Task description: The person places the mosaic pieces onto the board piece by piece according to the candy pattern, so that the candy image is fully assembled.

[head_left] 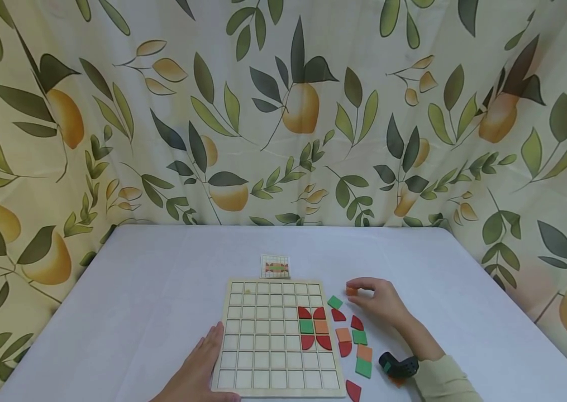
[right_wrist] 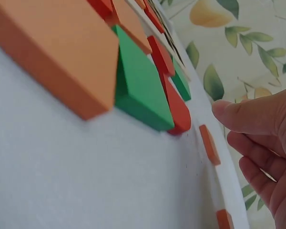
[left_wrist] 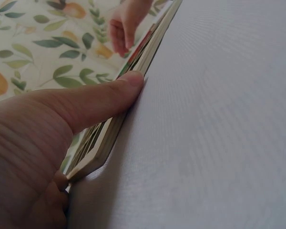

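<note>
A gridded wooden board point(head_left: 263, 359) lies on the table, with red, green and orange pieces in its right-hand columns. My left hand point(head_left: 195, 365) rests at its near-left corner, fingers straight along the left side; in the left wrist view the thumb of this hand point(left_wrist: 43, 124) touches the board's edge point(left_wrist: 105, 143). Beyond the board's right side, my right hand point(head_left: 381, 304) is over an orange piece point(head_left: 351, 291). The right wrist view shows the hand point(right_wrist: 267, 138) with thumb and fingers parted beside an orange piece point(right_wrist: 209, 144), nothing visibly pinched.
Loose red, green point(head_left: 363, 367) and orange pieces point(head_left: 365, 352) lie right of the board, several of them close together. A small pattern card point(head_left: 276, 267) is behind the board. A black strap device point(head_left: 398, 365) is on my right wrist. A leaf-print curtain point(head_left: 273, 111) hangs behind the table.
</note>
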Demonstrator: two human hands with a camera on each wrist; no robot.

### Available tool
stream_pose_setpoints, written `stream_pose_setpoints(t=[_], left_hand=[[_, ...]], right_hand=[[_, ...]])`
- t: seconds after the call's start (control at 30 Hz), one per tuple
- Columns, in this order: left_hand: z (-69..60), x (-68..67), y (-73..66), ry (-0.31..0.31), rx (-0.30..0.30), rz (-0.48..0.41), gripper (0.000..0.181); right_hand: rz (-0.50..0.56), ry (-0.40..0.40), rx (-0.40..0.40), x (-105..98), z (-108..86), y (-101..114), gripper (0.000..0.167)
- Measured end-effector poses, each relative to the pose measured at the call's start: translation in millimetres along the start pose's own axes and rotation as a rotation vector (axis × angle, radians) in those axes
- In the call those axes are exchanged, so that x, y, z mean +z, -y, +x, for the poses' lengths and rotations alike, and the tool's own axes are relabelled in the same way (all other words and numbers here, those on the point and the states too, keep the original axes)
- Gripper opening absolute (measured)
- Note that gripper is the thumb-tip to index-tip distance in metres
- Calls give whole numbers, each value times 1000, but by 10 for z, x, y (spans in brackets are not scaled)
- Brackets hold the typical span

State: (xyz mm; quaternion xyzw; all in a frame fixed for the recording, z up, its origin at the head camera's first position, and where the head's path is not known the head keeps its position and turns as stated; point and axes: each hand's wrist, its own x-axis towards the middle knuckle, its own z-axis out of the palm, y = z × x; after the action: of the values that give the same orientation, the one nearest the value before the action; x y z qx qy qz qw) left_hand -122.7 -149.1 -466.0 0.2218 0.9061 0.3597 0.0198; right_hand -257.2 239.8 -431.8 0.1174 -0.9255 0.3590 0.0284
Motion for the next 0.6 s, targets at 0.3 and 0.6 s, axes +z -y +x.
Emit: stream_pose_setpoints(t=[0.3, 0.6], left_hand=[[15, 17, 2, 7, -34, -9, 124], [24, 18, 16, 11, -28, -6, 124]], right_hand=[[49, -5, 66, -25, 29, -153, 30], [50, -8, 56, -30, 39, -207, 33]])
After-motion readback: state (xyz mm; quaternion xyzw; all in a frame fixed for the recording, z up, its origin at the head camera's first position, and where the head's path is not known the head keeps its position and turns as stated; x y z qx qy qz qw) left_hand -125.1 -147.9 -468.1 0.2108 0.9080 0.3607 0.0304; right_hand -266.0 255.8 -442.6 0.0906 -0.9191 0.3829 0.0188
